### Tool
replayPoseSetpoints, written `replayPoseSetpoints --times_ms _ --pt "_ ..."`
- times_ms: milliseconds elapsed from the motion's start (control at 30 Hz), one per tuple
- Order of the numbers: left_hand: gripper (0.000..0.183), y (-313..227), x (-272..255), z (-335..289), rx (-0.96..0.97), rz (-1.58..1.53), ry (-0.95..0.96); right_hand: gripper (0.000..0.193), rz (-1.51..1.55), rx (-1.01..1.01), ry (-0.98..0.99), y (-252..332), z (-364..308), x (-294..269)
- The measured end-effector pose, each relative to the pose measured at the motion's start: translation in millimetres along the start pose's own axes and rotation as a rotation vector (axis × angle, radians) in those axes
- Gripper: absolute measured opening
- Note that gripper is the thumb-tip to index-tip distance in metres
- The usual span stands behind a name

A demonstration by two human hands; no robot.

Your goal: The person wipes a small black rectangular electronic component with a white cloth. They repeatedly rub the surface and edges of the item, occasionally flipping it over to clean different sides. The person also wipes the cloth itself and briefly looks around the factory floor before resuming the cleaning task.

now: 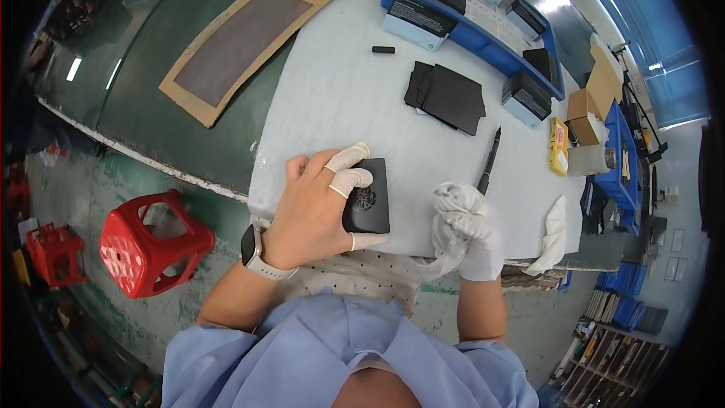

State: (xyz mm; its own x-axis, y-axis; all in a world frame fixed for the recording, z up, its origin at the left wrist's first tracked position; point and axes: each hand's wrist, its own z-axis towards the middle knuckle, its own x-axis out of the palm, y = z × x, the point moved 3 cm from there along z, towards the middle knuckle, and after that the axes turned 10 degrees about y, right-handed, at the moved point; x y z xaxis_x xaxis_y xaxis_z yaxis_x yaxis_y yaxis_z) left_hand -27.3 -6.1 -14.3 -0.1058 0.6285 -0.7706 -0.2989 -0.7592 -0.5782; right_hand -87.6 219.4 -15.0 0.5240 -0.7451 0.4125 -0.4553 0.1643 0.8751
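Note:
My left hand (317, 196), with white finger cots on some fingers, grips a flat black rectangular piece (371, 215) at its edges. A round dark emblem shows on the piece, which rests at the near edge of the white-covered table. To the right, my gloved right hand (483, 245) is closed on a crumpled white cloth (450, 219), bunched up above the table edge and apart from the black piece. Just beyond that hand lies a black pen (491, 160). Farther off, several thin black pieces (451, 98) sit in a loose stack.
A blue tray (483, 45) of black boxes stands at the far right, with more boxes (419, 24) beside it. A small black bar (384, 50) lies near it. Left is a framed cardboard sheet (245, 49); a red stool (155, 245) stands below. A white cloth (553, 234) hangs right.

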Motion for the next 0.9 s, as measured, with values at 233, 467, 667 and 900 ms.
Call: replayPoseSetpoints --times_ms 233,467,667,900 --pt "0.060 -20.1 -11.2 -2.0 0.117 -0.272 -0.064 0.059 -0.008 -0.101 0.082 -3.6 1.1 31.4" --pt "0.017 -22.3 -12.1 -11.1 0.110 -0.804 0.002 0.077 -0.099 -0.122 0.045 11.9 -2.7 42.9" --pt "0.012 -24.8 -5.4 -19.3 -0.154 -1.009 -0.037 0.075 -0.044 -0.080 0.100 9.6 -4.7 44.6" --pt "0.012 -43.3 8.4 -14.4 -0.118 -0.773 -0.173 0.072 0.075 -0.152 0.265 -3.7 -2.7 43.5"
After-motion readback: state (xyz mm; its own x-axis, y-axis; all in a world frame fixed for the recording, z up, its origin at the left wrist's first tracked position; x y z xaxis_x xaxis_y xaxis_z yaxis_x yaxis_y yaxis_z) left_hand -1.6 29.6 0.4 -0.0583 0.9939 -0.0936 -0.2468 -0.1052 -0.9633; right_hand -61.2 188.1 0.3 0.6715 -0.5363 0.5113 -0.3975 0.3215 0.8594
